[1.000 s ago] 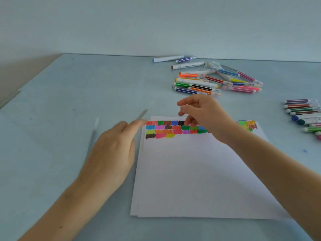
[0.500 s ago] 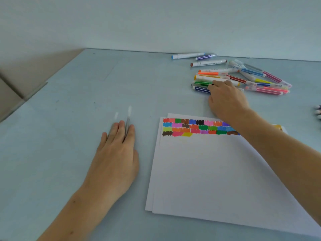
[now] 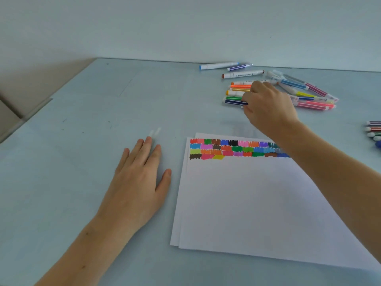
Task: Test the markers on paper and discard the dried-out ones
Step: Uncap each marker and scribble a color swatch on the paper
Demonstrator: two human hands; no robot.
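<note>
The left hand (image 3: 137, 182) lay flat on the pale blue table (image 3: 72, 162) at lower left of centre, fingers straight and close together, thumb out to the side. Two faint whitish marker tips (image 3: 155, 132) showed just beyond its fingertips, too blurred to say whether the hand touched them.

The right hand (image 3: 268, 106) was at upper right of centre, over the near edge of the pile of markers (image 3: 305, 93), its fingers curled down. It seemed to pinch a dark blue striped marker (image 3: 234, 102) at one end, though the grip itself was hidden under the knuckles. Green, yellow and orange markers lay just above that one, partly covered by the hand.

The stack of white paper (image 3: 257, 203) filled the lower right, just beside the left hand, with three rows of coloured test swatches (image 3: 233, 148) along its top edge; the right forearm crossed over their right end. A second group of markers (image 3: 374, 131) lay at the right edge of the frame, well apart from the pile
</note>
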